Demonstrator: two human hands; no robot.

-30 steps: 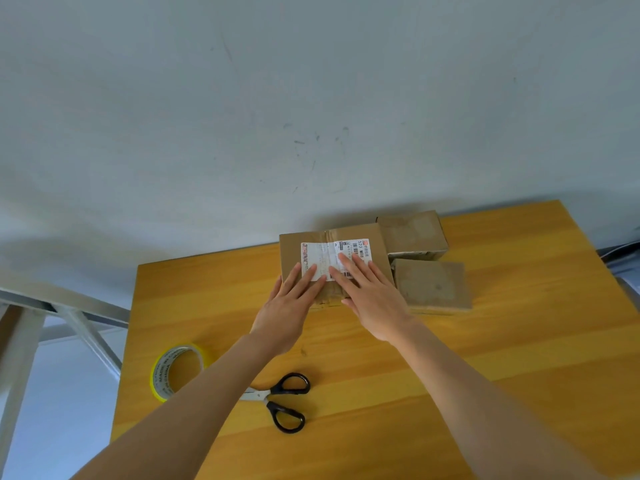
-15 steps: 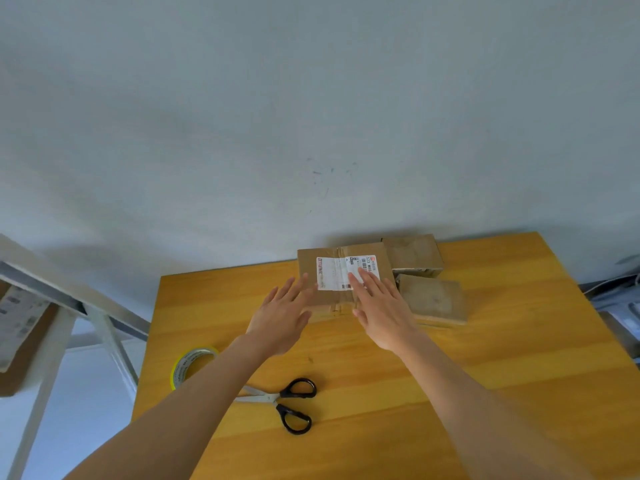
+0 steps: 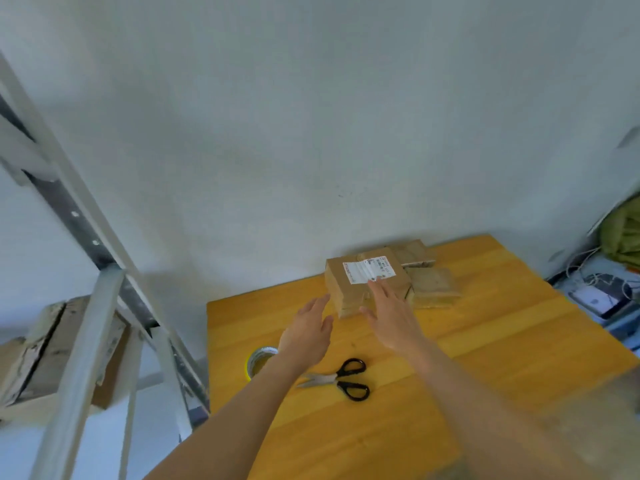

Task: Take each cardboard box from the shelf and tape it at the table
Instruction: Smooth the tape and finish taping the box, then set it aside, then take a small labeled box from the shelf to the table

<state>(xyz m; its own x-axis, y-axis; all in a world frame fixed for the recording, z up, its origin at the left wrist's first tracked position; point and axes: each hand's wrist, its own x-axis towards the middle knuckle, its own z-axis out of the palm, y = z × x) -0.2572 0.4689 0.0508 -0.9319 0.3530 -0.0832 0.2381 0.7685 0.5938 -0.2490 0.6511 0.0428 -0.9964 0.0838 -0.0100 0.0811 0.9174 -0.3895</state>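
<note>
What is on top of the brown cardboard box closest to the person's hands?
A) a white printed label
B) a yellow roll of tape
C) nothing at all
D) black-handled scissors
A: a white printed label sits on the top of the brown cardboard box, while the black-handled scissors and yellow tape roll lie on the yellow wooden table.

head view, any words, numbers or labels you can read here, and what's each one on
White shipping label on top of the nearest cardboard box: printed lines and a barcode-like patch, too blurred to read.
Tape roll: no print legible, partly hidden by the arm.
No other readable text is visible.
</note>
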